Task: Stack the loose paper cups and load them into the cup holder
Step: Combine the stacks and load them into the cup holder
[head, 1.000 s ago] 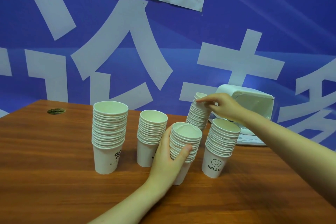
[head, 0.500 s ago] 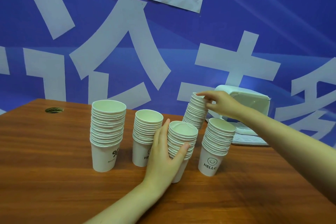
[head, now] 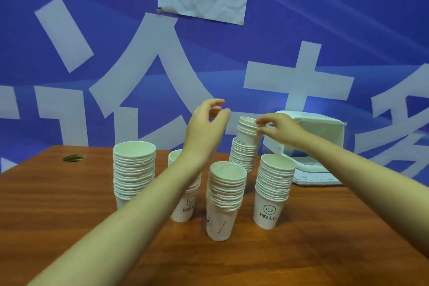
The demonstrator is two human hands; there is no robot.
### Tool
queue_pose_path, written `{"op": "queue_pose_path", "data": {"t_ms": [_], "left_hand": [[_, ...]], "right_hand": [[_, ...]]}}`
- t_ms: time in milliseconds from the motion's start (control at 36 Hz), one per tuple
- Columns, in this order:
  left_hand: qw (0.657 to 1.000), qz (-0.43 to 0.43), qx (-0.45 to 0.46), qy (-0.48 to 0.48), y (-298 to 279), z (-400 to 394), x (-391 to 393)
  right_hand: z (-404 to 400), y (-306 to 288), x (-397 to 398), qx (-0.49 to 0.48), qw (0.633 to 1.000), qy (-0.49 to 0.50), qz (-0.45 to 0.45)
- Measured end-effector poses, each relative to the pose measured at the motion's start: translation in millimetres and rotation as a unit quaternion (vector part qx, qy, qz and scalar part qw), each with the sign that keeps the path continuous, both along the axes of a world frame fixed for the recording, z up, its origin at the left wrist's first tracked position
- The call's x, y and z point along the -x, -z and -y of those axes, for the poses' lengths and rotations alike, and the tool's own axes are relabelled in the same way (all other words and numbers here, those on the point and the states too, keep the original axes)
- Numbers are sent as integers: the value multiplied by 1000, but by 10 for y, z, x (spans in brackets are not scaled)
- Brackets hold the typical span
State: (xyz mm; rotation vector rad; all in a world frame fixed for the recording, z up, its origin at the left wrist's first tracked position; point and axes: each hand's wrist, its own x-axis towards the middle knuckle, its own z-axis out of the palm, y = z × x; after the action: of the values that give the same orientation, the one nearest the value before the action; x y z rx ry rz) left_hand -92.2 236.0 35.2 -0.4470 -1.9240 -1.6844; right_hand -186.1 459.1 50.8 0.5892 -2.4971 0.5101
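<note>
While five cup stacks stand upright on the table (head: 69,216), the left hand (head: 205,123) hangs raised and empty, fingers loosely curled, just left of the rear stack (head: 242,158). That stack's axis runs vertical, and a lifted batch (head: 248,130) sits above it, pinched at the rim by the right hand (head: 278,129), which is plainly the nearer one. Farther right, behind that wrist, sits the white holder (head: 325,132), so I judge the batch travels rightward.
</note>
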Motion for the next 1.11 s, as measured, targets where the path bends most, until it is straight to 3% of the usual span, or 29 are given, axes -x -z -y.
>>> {"op": "queue_pose_path", "data": {"t_ms": [56, 139, 361, 556, 667, 861, 1111], "left_hand": [[996, 83, 40, 12, -181, -44, 226], [975, 117, 190, 8, -242, -125, 559], [940, 200, 258, 96, -237, -402, 1079], [935, 162, 283, 142, -173, -551, 1151], [929, 144, 321, 116, -127, -568, 1124], [898, 185, 394, 69, -109, -469, 1067], [936, 118, 332, -1, -369, -199, 544]], "right_hand": [[-13, -15, -10, 25, 1000, -6, -1], [-39, -18, -25, 39, 999, -15, -4], [-105, 42, 70, 76, 996, -26, -36], [-184, 81, 129, 109, 991, -42, -69], [-265, 14, 86, 170, 980, -31, -98], [-424, -235, -54, 275, 952, -2, -130], [-247, -233, -645, 369, 922, -61, -99]]}}
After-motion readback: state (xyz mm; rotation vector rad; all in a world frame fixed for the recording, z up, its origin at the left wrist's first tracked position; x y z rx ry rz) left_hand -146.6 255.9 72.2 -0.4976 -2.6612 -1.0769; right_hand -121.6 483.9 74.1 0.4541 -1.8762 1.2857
